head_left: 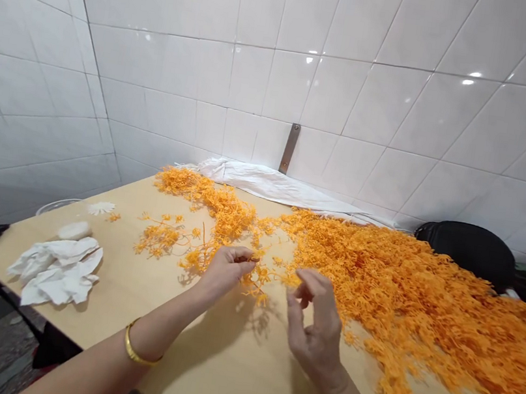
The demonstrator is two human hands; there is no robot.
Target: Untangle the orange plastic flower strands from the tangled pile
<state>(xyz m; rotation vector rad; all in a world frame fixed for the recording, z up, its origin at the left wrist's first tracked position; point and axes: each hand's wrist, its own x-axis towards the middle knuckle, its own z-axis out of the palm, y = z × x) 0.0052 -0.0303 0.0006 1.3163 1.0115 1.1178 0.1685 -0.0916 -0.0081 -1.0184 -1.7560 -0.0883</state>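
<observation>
A large heap of fine orange flower sprigs [407,291] covers the right of the light wooden tabletop [211,374]. A looser band of the same sprigs [215,206] runs towards the back, and a small separate cluster [158,239] lies left of my hands. My left hand [225,270] pinches a thin orange sprig [255,281] between its fingertips. My right hand [316,320] hovers just beside the heap's edge, its fingers apart and nothing visible in them. A gold bangle [139,346] circles my left wrist.
Crumpled white cloth [54,271] lies at the table's left, near a white lump [74,229], a small white flower shape [101,208] and a clear bowl rim [58,206]. White fabric [265,184] lines the tiled wall; a black bag [465,250] sits back right.
</observation>
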